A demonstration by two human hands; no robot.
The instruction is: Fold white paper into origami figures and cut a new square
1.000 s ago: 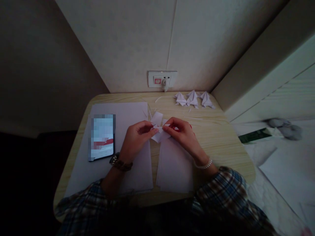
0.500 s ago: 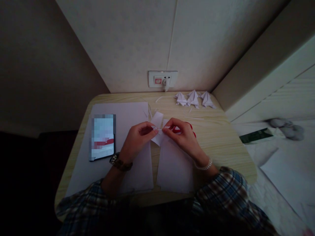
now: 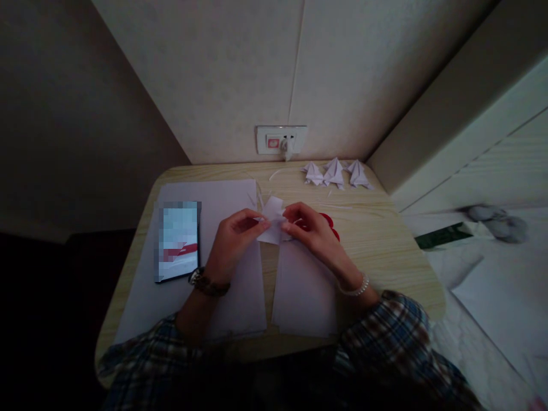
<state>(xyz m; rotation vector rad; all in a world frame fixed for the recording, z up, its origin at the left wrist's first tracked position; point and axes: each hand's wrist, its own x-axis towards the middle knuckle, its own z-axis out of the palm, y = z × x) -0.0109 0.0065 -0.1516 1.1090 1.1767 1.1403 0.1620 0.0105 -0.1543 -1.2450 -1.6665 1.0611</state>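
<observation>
Between my two hands is a small folded piece of white paper (image 3: 273, 220), held a little above the gap between two paper stacks. My left hand (image 3: 240, 237) pinches its left edge between thumb and fingertips. On the other edge, my right hand (image 3: 310, 228) pinches it the same way. Red-handled scissors (image 3: 329, 220) lie partly hidden behind my right hand. Under my left hand spreads a large stack of white paper (image 3: 240, 297); a narrower paper stack (image 3: 303, 291) lies below my right hand.
A phone (image 3: 178, 240) with a lit screen rests on the large stack. Three folded paper figures (image 3: 334, 172) stand at the table's back right, with thin paper strips (image 3: 276, 173) nearby. A wall socket (image 3: 281, 140) holds a plug. Right of the table (image 3: 385, 251) are white sheets (image 3: 492, 308).
The paper between my hands has turned and now shows a broader flat face. My hands stay almost in place, still pinching it.
</observation>
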